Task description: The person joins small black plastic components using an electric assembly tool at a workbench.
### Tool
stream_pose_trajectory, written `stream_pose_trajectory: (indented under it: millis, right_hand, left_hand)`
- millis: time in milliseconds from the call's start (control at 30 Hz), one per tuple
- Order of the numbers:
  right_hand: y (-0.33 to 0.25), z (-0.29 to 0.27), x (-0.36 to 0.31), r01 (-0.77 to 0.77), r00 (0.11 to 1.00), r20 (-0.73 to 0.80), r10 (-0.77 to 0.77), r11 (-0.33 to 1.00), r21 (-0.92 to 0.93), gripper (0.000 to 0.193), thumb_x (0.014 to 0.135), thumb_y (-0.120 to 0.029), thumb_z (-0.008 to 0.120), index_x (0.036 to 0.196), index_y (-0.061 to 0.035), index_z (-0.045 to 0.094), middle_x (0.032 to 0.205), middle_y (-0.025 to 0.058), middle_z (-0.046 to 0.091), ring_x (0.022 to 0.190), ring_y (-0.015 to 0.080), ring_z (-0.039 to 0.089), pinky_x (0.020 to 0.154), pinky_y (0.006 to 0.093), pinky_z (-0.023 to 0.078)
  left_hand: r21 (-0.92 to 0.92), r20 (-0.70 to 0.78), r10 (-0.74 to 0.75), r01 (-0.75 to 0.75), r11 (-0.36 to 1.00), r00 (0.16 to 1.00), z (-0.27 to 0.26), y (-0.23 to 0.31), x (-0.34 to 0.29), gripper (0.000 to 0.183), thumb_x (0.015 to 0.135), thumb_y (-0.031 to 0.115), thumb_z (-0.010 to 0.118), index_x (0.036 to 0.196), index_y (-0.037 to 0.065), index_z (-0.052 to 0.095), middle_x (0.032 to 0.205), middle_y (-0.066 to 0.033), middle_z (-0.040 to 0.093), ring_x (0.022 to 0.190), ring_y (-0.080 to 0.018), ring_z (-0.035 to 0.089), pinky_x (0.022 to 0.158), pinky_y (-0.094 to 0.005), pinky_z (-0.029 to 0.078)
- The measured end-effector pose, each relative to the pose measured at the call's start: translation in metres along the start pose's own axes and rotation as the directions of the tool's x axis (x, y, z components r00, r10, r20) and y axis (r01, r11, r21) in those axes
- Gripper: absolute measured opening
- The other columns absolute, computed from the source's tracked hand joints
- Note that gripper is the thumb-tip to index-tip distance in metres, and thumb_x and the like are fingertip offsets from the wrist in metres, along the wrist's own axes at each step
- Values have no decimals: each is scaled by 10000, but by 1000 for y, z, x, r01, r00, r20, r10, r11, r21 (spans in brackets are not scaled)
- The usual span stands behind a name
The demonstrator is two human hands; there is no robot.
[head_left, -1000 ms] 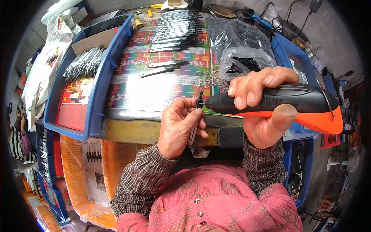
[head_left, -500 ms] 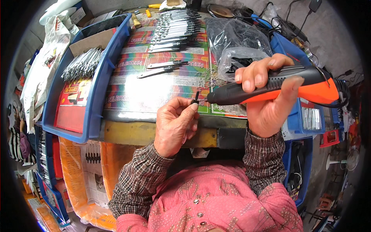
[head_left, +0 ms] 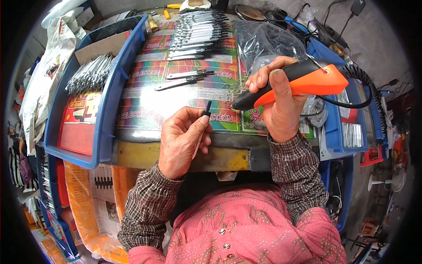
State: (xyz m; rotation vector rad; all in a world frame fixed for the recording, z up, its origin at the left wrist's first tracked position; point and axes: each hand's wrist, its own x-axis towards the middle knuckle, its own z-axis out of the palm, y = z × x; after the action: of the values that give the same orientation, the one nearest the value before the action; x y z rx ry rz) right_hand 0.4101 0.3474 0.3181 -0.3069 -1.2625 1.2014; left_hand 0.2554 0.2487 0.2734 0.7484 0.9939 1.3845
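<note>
My left hand [head_left: 181, 138] is closed round a slim drawing compass [head_left: 208, 106]. Its black head points up past the thumb, and a pale leg shows below the fingers. Wrapped round an orange and black electric screwdriver [head_left: 323, 83], my right hand [head_left: 283, 103] holds it tilted, its nose down to the left and apart from the compass. Beyond my hands, two similar pieces [head_left: 178, 82] lie on the colourful printed table cover [head_left: 145, 94]. Farther back is a long row of silver and black compasses [head_left: 198, 37]. Tiny metal bits [head_left: 238, 86] are scattered near the screwdriver's nose.
A blue bin [head_left: 105, 132] with many slim metal pieces [head_left: 90, 75] stands at left. Clear plastic bags [head_left: 272, 42] lie at back right. A coiled black cord [head_left: 365, 75] trails by another blue bin [head_left: 336, 127]. An orange basket [head_left: 81, 211] sits below the table's edge.
The screwdriver's nose has pulled away from the compass head, and its rear has swung up and left. My left hand has moved a little left with the compass.
</note>
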Motion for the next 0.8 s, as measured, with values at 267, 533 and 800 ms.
stream_pose_trajectory:
  millis: [267,533,800]
  right_hand:
    - [-5,-6,-3,-28,999,28,31,993,-111,262,829,-249,609,924,-52,465,684,54,500,636,162,511,690,360,442]
    - [-22,-2,-11,-10,1000,19,8,994,106,245,826,-166,606,931,-18,441,661,74,514,602,165,517,628,334,452]
    - [-40,-8,-24,-70,995,73,68,997,31,441,812,-505,540,923,-90,441,681,15,457,605,140,473,664,334,398]
  left_hand:
    - [136,-12,14,-13,991,1000,2,9,-4,143,833,113,595,890,-10,548,677,-16,569,518,-49,514,413,-172,390]
    - [754,231,442,-447,482,867,12,-3,-6,108,735,46,645,828,14,600,699,-76,554,552,-190,564,505,-290,448]
    - [801,468,573,-596,46,673,20,-21,-11,244,622,-24,672,841,42,588,714,-79,529,611,-230,556,511,-316,449]
